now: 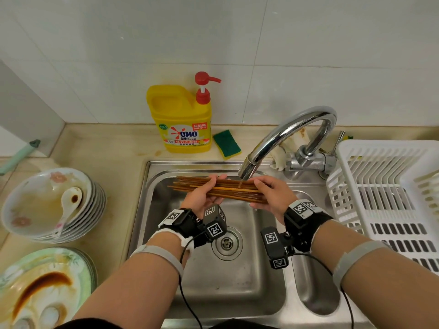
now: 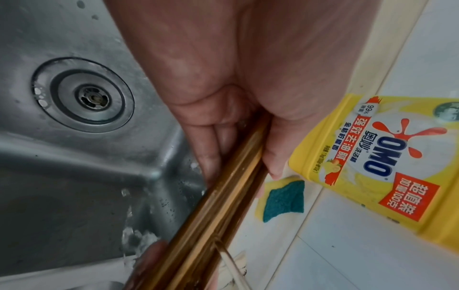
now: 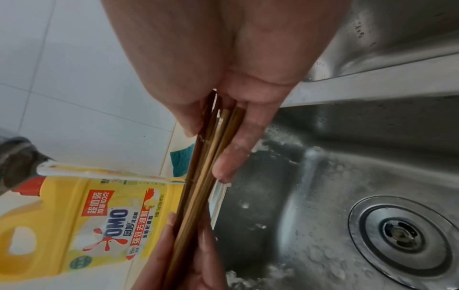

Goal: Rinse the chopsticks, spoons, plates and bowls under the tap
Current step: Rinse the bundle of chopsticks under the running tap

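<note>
A bundle of brown wooden chopsticks (image 1: 235, 189) lies level over the sink, right under the tap spout (image 1: 249, 167). A thin stream of water (image 3: 111, 175) hits the chopsticks (image 3: 198, 186). My left hand (image 1: 217, 188) pinches the bundle's left part between thumb and fingers. My right hand (image 1: 257, 192) pinches its right part the same way. The wrist views show the chopsticks (image 2: 223, 196) pressed between the thumb and fingers of the left hand (image 2: 242, 166) and of the right hand (image 3: 208, 153). Stacked dirty bowls (image 1: 35, 200) with a white spoon (image 1: 69, 205) and stained plates (image 1: 59, 262) sit on the counter to the left.
The steel sink (image 1: 213, 281) has a drain (image 1: 226, 243) below my wrists. A yellow detergent bottle (image 1: 180, 119) and a green-yellow sponge (image 1: 226, 144) stand behind the sink. A white plastic drying rack (image 1: 384, 186) stands at the right.
</note>
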The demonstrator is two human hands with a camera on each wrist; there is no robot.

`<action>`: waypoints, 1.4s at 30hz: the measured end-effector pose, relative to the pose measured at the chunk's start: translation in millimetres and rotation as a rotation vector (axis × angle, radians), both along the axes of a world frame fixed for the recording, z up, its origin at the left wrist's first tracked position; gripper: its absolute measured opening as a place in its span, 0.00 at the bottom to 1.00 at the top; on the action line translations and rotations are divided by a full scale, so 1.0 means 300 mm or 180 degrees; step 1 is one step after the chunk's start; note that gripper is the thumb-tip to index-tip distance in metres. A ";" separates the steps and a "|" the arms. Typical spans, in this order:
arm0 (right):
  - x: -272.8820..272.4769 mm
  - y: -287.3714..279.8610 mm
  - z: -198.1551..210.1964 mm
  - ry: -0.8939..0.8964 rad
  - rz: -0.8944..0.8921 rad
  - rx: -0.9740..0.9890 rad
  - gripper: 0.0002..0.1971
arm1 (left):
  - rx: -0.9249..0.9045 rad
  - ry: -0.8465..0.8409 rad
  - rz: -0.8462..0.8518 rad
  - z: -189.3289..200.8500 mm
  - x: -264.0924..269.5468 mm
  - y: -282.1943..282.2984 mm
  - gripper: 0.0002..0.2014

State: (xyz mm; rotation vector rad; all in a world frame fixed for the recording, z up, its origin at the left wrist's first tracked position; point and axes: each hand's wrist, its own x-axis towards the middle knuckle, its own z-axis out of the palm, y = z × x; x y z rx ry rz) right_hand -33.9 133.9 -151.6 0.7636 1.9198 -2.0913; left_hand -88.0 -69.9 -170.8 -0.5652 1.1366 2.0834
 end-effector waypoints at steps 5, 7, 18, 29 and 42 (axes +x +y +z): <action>-0.002 -0.006 0.001 0.0179 -0.0019 0.0124 0.09 | 0.0366 -0.0045 0.0214 0.007 0.001 0.002 0.14; -0.005 -0.008 0.001 0.0244 -0.0067 0.0150 0.10 | 0.0439 -0.0006 0.0217 0.005 0.004 0.006 0.09; 0.024 0.017 0.016 0.0049 -0.0080 -0.0190 0.07 | 0.0441 -0.0141 0.0331 0.006 -0.005 0.045 0.09; 0.052 0.072 0.015 -0.0046 -0.0106 0.0179 0.09 | 0.0313 -0.0231 -0.0073 0.030 0.004 0.099 0.17; 0.101 0.141 0.051 0.0005 -0.1060 -0.0591 0.04 | 0.0269 -0.0140 0.0207 0.017 0.038 0.203 0.22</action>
